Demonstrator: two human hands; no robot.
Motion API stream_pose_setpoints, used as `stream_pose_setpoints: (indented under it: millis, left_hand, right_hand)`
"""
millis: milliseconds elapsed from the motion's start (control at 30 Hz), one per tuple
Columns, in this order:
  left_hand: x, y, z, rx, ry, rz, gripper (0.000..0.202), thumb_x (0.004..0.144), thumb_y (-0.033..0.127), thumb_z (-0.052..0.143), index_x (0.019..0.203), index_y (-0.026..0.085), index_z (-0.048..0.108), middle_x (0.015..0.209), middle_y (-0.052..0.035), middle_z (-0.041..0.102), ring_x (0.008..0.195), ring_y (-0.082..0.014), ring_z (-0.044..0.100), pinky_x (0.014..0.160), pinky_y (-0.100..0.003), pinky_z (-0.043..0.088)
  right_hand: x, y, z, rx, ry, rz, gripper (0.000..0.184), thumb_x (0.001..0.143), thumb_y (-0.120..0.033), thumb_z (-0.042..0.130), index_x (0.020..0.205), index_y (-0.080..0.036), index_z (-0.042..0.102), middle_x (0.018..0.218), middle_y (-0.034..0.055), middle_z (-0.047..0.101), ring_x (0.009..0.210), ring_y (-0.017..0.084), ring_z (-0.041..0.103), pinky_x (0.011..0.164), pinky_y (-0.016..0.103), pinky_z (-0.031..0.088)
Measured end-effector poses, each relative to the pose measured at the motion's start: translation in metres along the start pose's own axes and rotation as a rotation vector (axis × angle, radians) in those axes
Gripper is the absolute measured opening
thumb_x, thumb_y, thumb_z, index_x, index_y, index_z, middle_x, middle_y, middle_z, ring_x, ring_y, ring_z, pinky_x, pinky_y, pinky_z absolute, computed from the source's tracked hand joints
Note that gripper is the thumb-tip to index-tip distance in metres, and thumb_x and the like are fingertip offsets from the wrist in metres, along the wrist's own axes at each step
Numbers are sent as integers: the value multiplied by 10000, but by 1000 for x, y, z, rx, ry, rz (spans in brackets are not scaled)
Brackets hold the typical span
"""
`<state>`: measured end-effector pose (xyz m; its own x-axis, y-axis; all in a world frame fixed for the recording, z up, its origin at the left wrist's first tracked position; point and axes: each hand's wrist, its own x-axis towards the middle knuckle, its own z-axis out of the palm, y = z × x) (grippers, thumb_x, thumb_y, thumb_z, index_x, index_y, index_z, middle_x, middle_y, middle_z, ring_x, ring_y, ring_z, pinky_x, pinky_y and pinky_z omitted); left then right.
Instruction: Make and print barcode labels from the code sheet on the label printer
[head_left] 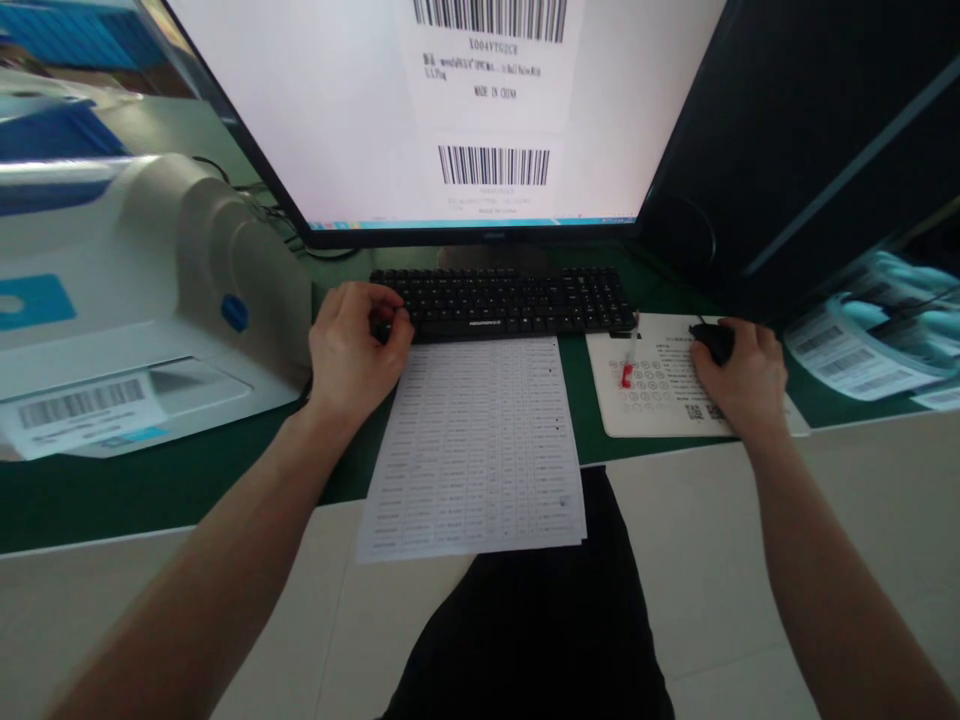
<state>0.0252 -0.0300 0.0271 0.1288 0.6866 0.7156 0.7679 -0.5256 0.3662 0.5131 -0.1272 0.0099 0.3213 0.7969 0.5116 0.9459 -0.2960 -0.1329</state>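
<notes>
My left hand (352, 345) rests at the left end of a black keyboard (510, 300), its fingers curled down onto the keys. My right hand (739, 380) is cupped over a black mouse (714, 340) that sits on a white printed pad (652, 385). Between my hands a printed sheet (476, 450) with rows of small text lies on the green desk (150, 480) and hangs over its front edge. The monitor (450, 110) above the keyboard shows barcode labels.
A white label printer (142, 290) stands at the left with a barcode label (82, 405) coming out of its slot. A dark computer case (810, 140) stands at the right, with loose barcode labels (847, 355) beside it. A small red item (626, 375) lies on the pad.
</notes>
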Motion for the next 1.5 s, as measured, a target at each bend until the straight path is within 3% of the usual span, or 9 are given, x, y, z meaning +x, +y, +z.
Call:
stream_pose_setpoints:
  millis: [300,533,733,867,1000,1133,1233,1400,1500]
  left_hand:
    - [-7,7,-11,-3,-83,16,88,996,221,560,1062,219,618,982,-36,610,1006,-266,612,908,-472,499]
    - [-8,5,0,-8,-92,34,70,975,203,617,1019,257,614,946,-45,636,953,-273,615,887,-449,525]
    - [-8,6,-4,-20,-100,35,54,998,198,595,1036,229,616,956,-31,620,966,-255,609,903,-447,525]
    - [-7,8,-7,-33,-107,38,49,1009,196,581,1035,220,615,969,-36,622,989,-262,610,907,-453,523]
    - [-6,8,-6,-28,-87,68,26,1002,206,601,1015,226,610,940,-41,620,954,-268,606,883,-450,532]
    - [-6,6,-4,-34,-111,71,34,1004,210,588,999,241,600,932,-39,617,935,-273,610,878,-451,530]
    - [-6,3,-4,-40,-121,56,52,988,205,589,999,254,601,933,-41,624,920,-281,619,870,-453,529]
    - [-6,1,-4,-57,-118,72,93,965,190,594,1014,268,612,929,-50,627,911,-296,625,865,-468,537]
    - [-6,1,-1,-60,-152,95,88,975,196,569,1013,262,612,916,-61,626,923,-311,623,869,-486,540]
  right_hand:
    - [-2,-14,-16,-16,73,-150,486,932,-418,533,1335,-164,632,1372,185,586,1299,363,469,1085,549,428]
    - [7,-61,-36,-78,-292,-767,462,896,-191,580,1352,-224,645,1478,153,550,1364,406,456,1089,664,429]
    - [21,-79,-38,-132,-389,-892,348,866,-131,606,1194,-189,708,1349,164,638,1272,393,534,1034,657,475]
    - [13,-80,-55,-20,-288,-720,223,938,-282,582,1117,-197,683,1182,151,691,1107,343,615,922,577,527]
    - [-17,-108,-69,440,133,-132,192,949,-423,611,944,-233,583,931,71,664,829,220,656,758,427,561]
    - [-43,-149,-62,1112,-234,180,300,980,-537,551,922,-244,584,803,17,688,656,173,661,635,370,570]
    - [-50,-162,-49,1288,-509,293,455,984,-617,494,967,-209,694,836,63,753,692,189,707,709,393,609]
    - [-51,-160,-41,1228,-450,343,351,813,-521,792,969,-222,696,822,21,746,669,152,676,616,305,572]
    - [-52,-158,-42,1170,-466,318,308,819,-474,798,929,-233,642,724,-24,687,581,105,592,499,235,458]
